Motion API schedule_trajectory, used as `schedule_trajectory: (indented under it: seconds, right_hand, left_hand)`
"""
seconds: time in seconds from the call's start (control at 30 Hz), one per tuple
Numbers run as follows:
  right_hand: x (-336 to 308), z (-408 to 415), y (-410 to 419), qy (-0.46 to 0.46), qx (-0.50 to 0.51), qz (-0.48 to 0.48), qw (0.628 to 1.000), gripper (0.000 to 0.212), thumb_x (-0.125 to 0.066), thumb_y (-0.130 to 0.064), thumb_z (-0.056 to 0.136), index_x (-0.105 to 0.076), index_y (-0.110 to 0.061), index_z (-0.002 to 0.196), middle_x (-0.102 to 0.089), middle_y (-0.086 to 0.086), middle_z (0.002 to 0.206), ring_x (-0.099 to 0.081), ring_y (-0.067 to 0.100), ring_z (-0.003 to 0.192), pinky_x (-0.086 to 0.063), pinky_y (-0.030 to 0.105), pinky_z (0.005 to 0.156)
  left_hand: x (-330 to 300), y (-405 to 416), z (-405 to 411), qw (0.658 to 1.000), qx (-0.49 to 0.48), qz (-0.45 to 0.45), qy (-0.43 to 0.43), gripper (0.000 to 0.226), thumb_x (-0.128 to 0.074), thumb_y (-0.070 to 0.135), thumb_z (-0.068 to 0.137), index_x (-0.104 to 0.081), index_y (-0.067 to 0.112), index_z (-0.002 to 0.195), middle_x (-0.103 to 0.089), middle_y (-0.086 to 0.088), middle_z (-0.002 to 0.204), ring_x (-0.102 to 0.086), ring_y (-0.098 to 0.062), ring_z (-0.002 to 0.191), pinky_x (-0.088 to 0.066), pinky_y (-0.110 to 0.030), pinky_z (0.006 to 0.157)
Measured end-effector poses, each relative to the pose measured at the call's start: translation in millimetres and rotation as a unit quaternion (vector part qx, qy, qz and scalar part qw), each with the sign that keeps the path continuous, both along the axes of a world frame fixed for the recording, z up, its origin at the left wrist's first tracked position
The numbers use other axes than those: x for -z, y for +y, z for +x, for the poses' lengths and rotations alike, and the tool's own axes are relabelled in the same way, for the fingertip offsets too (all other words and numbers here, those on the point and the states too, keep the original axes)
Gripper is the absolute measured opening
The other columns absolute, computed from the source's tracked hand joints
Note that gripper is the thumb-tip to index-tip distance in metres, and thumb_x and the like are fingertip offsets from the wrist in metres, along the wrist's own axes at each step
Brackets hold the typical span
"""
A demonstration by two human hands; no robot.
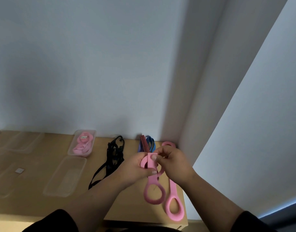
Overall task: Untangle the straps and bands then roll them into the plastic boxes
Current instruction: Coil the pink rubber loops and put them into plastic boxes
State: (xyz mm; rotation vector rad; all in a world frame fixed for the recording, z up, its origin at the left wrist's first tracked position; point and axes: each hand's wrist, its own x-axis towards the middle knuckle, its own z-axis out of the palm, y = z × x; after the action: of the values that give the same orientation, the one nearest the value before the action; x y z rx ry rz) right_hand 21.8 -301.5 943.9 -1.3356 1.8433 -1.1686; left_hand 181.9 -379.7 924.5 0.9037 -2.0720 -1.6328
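Note:
My left hand and my right hand both pinch the folded top end of a pink band above the table; its looped lower end hangs down to the wood. A second pink band lies flat to its right, reaching the back corner. A tangled black strap lies left of my hands. Blue and red striped bands lie behind my hands by the wall. A clear plastic box holds rolled pink bands. An empty clear box stands in front of it.
The wooden table ends at a wall corner on the right, with its right edge close to the second pink band. Further clear boxes or lids and small white labels lie at the left.

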Motion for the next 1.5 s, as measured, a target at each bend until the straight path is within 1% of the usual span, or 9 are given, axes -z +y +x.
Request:
schedule_trajectory:
  seconds: [0.1,0.33,0.57,0.7,0.87,1.03,1.17,1.33,1.5]
  right_hand:
    - [-11.6,-0.6,-0.3,-0.019,0.005,0.01,1.0,0.015,-0.068,-0.018,0.094,-0.068,-0.026,0.082,-0.069,-0.01,0.073,-0.063,0.003,0.067,-0.052,0.023,0.065]
    - [-19.4,-5.3,-6.4,-0.189,0.092,-0.011,0.978,0.001,-0.07,-0.017,0.092,-0.071,-0.016,0.092,-0.075,0.012,0.088,-0.071,0.033,0.078,-0.059,0.052,0.081]
    - [-13.0,-9.6,1.3,-0.341,0.123,0.094,0.927,0.008,-0.065,-0.005,0.094,-0.07,-0.002,0.099,-0.07,0.012,0.077,-0.063,0.019,0.058,-0.054,0.029,0.055]
    - [-5.5,-10.0,10.1,-0.304,0.093,0.167,0.933,0.008,-0.069,-0.008,0.088,-0.073,-0.001,0.091,-0.065,0.008,0.068,-0.057,0.015,0.054,-0.049,0.025,0.053]
    - [-3.8,-9.7,11.3,-0.244,0.061,0.238,0.938,0.032,-0.068,-0.01,0.082,-0.065,-0.017,0.05,-0.054,0.006,0.058,-0.037,0.017,0.054,-0.033,0.026,0.053]
    - [-6.8,-9.5,11.1,-0.257,0.068,0.235,0.935,0.025,-0.061,-0.022,0.094,-0.063,-0.011,0.072,-0.051,0.003,0.056,-0.038,0.013,0.047,-0.039,0.024,0.053]
    - [-0.1,-11.0,10.9,-0.265,0.151,0.195,0.932,0.048,-0.047,-0.047,0.102,-0.069,-0.006,0.091,-0.066,0.004,0.074,-0.054,0.017,0.061,-0.046,0.031,0.067]
    - [9.7,-9.0,24.5,-0.082,0.161,0.053,0.982,0.019,-0.062,-0.027,0.096,-0.07,-0.014,0.084,-0.067,-0.003,0.076,-0.055,0.008,0.064,-0.045,0.018,0.061]
    - [9.1,-0.3,32.4,-0.132,0.152,-0.017,0.979,0.012,-0.067,-0.013,0.093,-0.072,-0.012,0.083,-0.073,0.004,0.077,-0.066,0.01,0.065,-0.053,0.019,0.06]
  left_hand:
    - [8.5,3.3,3.2,0.999,0.008,0.03,0.021,0.033,-0.076,0.016,0.078,-0.07,0.021,0.11,-0.074,-0.008,0.101,-0.07,-0.027,0.098,-0.056,-0.046,0.091]
    - [6.1,12.3,0.8,0.999,0.011,0.021,0.038,0.031,-0.071,0.0,0.085,-0.068,0.011,0.114,-0.076,-0.001,0.105,-0.071,-0.014,0.101,-0.056,-0.035,0.093]
    - [21.3,12.3,-2.6,0.994,-0.001,0.029,0.107,0.095,-0.075,-0.005,0.078,-0.027,0.034,0.151,-0.07,-0.009,0.117,-0.067,-0.023,0.112,-0.053,-0.042,0.096]
    - [23.5,8.1,-3.0,0.99,-0.039,-0.114,0.068,0.068,-0.079,0.018,0.074,-0.053,0.056,0.124,-0.056,0.016,0.122,-0.063,-0.007,0.11,-0.052,-0.037,0.098]
    - [11.9,9.3,-4.2,0.973,0.001,-0.229,0.04,0.044,-0.087,0.024,0.069,-0.062,0.038,0.102,-0.046,0.028,0.115,-0.054,-0.003,0.112,-0.044,-0.017,0.093]
    - [11.5,10.9,-7.9,0.986,0.002,-0.166,0.018,0.032,-0.08,0.029,0.077,-0.068,0.038,0.106,-0.064,0.021,0.103,-0.063,-0.006,0.1,-0.054,-0.033,0.086]
    - [14.2,10.1,-10.0,0.99,-0.107,-0.077,0.056,0.029,-0.078,0.021,0.08,-0.067,0.041,0.098,-0.071,0.008,0.095,-0.068,-0.015,0.088,-0.058,-0.041,0.079]
    - [7.1,3.8,-16.3,0.966,-0.217,0.034,0.14,0.031,-0.072,0.005,0.086,-0.073,0.034,0.096,-0.076,0.0,0.094,-0.071,-0.015,0.087,-0.055,-0.042,0.086]
    - [8.7,5.2,-16.4,0.953,-0.244,0.086,0.16,0.014,-0.076,0.029,0.079,-0.075,0.031,0.092,-0.072,-0.019,0.091,-0.062,-0.028,0.078,-0.052,-0.046,0.075]
